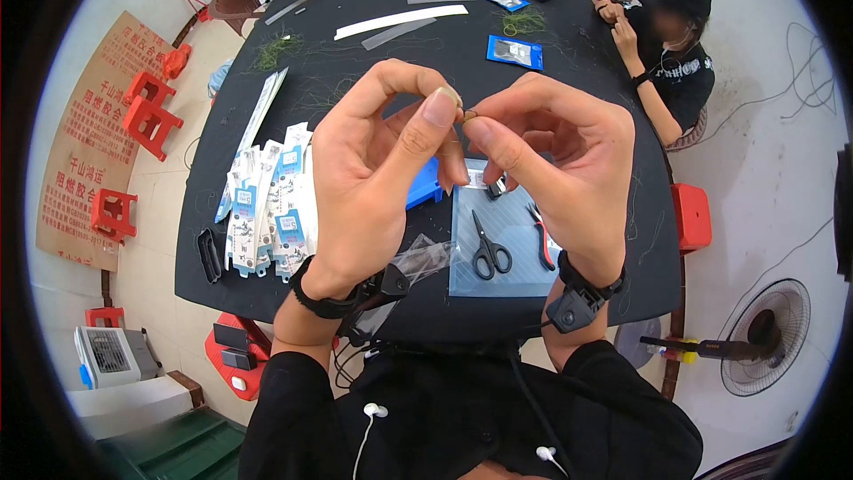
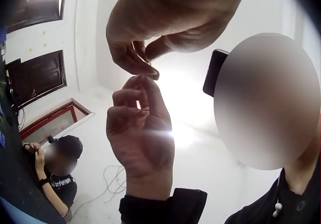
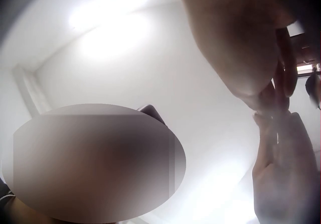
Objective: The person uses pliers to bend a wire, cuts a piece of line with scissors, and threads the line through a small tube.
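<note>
My left hand (image 1: 373, 160) and right hand (image 1: 569, 156) are raised over the black table, fingertips meeting in front of me. Between them is a tiny, thin greenish-brown loop, like a bit of line (image 1: 469, 114), pinched by thumb and forefinger on each side; I cannot tell its exact kind. In the left wrist view the left hand (image 2: 175, 23) is above and the right hand (image 2: 143, 138) below, tips together. Below the hands, black-handled scissors (image 1: 490, 249) and red-handled pliers (image 1: 543, 240) lie on a pale blue mat (image 1: 471, 283).
Printed packaging strips (image 1: 267, 204) pile up at left, beside a blue tray (image 1: 425, 185). Farther back are blue packets (image 1: 515, 52), tangles of green line (image 1: 524, 21) and a white strip (image 1: 400, 22). Another person (image 1: 671, 53) sits at the right edge; a fan (image 1: 764, 338) stands beyond.
</note>
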Tool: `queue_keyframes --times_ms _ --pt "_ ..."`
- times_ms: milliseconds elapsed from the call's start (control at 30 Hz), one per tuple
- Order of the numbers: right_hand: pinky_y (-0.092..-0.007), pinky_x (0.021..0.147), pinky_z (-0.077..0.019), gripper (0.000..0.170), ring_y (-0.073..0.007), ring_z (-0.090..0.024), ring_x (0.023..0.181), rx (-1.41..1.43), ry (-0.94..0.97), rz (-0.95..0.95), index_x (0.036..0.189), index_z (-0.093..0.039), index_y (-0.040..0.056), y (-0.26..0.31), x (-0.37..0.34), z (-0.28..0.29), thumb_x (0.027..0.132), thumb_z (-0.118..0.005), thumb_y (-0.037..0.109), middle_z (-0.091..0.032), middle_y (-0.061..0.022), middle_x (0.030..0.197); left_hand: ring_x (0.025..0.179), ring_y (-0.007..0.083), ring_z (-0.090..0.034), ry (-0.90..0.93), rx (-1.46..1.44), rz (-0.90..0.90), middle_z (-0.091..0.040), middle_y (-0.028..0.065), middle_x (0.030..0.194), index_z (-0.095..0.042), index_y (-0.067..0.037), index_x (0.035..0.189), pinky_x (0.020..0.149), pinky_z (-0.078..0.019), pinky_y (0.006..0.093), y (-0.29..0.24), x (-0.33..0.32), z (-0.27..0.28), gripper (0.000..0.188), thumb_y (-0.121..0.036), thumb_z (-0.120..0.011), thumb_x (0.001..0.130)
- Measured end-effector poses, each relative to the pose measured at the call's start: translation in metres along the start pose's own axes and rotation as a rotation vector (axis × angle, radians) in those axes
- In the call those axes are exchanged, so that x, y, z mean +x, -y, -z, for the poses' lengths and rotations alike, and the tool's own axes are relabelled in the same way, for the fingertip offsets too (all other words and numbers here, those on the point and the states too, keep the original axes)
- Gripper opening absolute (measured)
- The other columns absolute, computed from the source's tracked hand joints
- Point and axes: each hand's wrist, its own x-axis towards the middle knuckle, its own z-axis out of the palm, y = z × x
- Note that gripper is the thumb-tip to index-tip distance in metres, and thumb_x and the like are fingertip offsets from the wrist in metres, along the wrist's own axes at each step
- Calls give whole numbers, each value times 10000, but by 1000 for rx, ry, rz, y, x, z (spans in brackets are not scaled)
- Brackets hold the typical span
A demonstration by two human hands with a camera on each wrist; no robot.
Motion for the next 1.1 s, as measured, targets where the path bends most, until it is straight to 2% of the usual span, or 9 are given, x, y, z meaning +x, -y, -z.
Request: queue_keyframes --times_ms 167,233,367,467,833,967,1033,1100 --pt "-184 559 -513 107 -100 -706 681 -34 -17 14 966 -767 16 1 -1 1 876 -780 73 -742 -57 835 722 117 -628 6 11 5 -641 77 915 -596 37 1104 630 -505 254 0 -1 -3 188 -131 -631 1030" --pt "-185 559 -515 111 -100 -705 676 -12 -17 10 966 -768 14 2 -1 1 875 -784 75 -740 -57 834 687 99 -599 -8 38 -21 -596 83 1016 -605 17 1082 588 -479 218 3 -1 -5 210 -190 -602 1050" --pt "-187 551 -517 120 -97 -694 659 19 -12 14 965 -763 5 2 -1 0 881 -791 86 -731 -59 825 688 93 -590 7 33 -19 -590 78 1011 -605 18 1082 596 -480 216 3 -1 -3 192 -170 -610 1044" --pt "-183 535 -511 118 -92 -684 649 72 10 -33 965 -758 3 3 -2 1 890 -786 91 -726 -55 817 718 115 -621 19 16 -1 -648 91 942 -590 43 1112 629 -496 248 0 -1 -2 176 -111 -621 1034" --pt "-182 479 -483 140 -91 -672 594 214 119 -141 973 -756 4 3 -1 8 887 -794 108 -735 -80 793 653 125 -645 68 121 -51 -641 83 875 -573 37 1072 570 -485 238 -4 -3 -1 90 -46 -578 1037" --pt "-185 474 -481 151 -95 -675 592 275 150 -160 972 -750 -3 2 -1 8 876 -799 102 -733 -83 795 660 129 -651 78 159 -87 -646 88 882 -575 41 1068 571 -487 235 -4 -3 -1 86 -38 -581 1034" --pt "-185 473 -481 155 -96 -675 593 285 164 -169 973 -748 -5 2 0 9 875 -799 103 -730 -81 791 628 90 -592 67 172 -139 -592 88 995 -602 18 1049 583 -478 218 -3 -4 -2 132 -109 -623 1022" --pt "-185 473 -482 159 -98 -676 594 295 179 -178 974 -745 -6 2 0 10 874 -800 104 -726 -78 788 631 97 -600 80 188 -139 -592 93 994 -604 20 1051 596 -487 225 -5 -5 0 136 -114 -617 1026"
